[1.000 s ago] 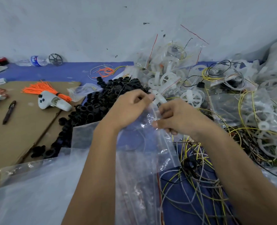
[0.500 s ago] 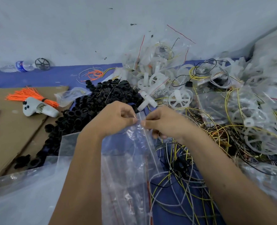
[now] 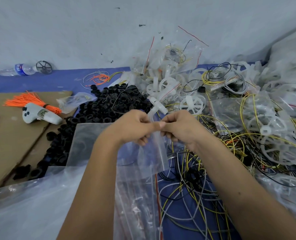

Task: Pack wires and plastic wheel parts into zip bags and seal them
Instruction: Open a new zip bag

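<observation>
Hands meet at the top edge of a clear zip bag [image 3: 151,153] in the head view, our only view; we judge they are held close together to work the mouth of the bag, opening or pressing it, though we cannot tell which, since the film is nearly see-through there. Our left hand [image 3: 133,128] pinches the bag's upper edge with curled fingers; our right hand [image 3: 180,129] pinches the same edge just beside it, thumbs nearly touching. The bag hangs below the hands, limp and creased, seemingly empty. Right of the bag lie tangled wires [image 3: 195,187]; beyond it, white wheel parts [image 3: 192,103]; left of it, black rings [image 3: 109,104], presumably kept near for filling.
</observation>
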